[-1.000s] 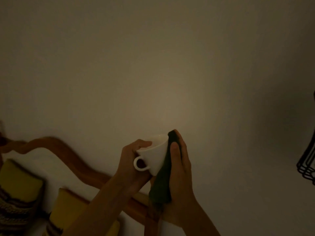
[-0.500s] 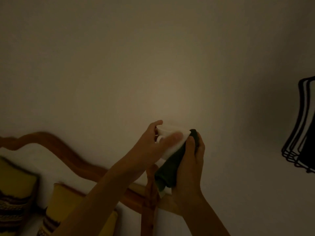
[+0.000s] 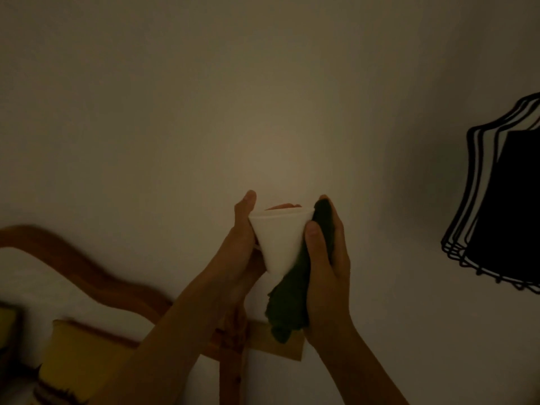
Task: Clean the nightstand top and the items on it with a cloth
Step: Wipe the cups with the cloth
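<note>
While the white cup (image 3: pixel 277 244) was held up in front of the bare wall (image 3: pixel 204 112), well above the wooden headboard (image 3: pixel 87 270), the left hand (image 3: pixel 236 258) gripped its far side, thumb at the rim. Right hand (image 3: pixel 327 258) pressed the dark green cloth (image 3: pixel 295 293) against the cup's outer wall, thumb curled over it, so both grips were closed on something. Judging by this: 1 item was mid-wipe, outside only. Nightstand top wasn't in view, so can't tell whether it or other items were done. Black lampshade (image 3: pixel 508 206) hung at right.
</note>
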The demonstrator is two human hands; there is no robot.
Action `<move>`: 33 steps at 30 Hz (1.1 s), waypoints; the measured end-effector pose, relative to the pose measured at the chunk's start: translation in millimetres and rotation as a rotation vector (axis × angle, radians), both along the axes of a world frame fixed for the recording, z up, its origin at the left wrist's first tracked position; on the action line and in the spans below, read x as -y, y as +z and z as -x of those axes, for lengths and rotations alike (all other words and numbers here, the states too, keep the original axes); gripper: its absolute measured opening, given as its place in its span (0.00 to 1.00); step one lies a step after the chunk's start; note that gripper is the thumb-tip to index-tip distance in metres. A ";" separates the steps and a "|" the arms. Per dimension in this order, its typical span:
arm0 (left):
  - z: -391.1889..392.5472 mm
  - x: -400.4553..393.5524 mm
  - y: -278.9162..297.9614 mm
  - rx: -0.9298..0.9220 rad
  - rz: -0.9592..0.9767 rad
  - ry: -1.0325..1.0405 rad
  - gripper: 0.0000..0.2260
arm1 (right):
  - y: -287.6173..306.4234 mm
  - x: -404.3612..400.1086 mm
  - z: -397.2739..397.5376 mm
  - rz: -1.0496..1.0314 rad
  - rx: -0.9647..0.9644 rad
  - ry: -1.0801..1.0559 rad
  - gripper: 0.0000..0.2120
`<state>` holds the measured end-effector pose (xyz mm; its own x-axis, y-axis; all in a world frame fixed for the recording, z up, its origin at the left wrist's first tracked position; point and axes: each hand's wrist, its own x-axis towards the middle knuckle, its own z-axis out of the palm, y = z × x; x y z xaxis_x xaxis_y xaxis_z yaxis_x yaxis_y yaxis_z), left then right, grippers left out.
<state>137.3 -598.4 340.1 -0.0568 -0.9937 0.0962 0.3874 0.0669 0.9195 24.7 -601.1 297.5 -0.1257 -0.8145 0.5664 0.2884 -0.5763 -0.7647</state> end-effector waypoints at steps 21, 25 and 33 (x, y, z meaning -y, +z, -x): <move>14.3 -2.5 -22.4 -0.082 0.299 -0.163 0.35 | -3.1 -3.6 10.3 -0.141 0.120 0.182 0.16; 4.4 -5.9 -20.1 0.039 0.412 -0.204 0.33 | -1.9 -1.8 15.1 -0.215 0.134 0.369 0.17; 1.4 -3.9 -29.2 0.060 0.405 -0.011 0.30 | -1.3 -10.5 5.0 -0.374 0.100 0.403 0.20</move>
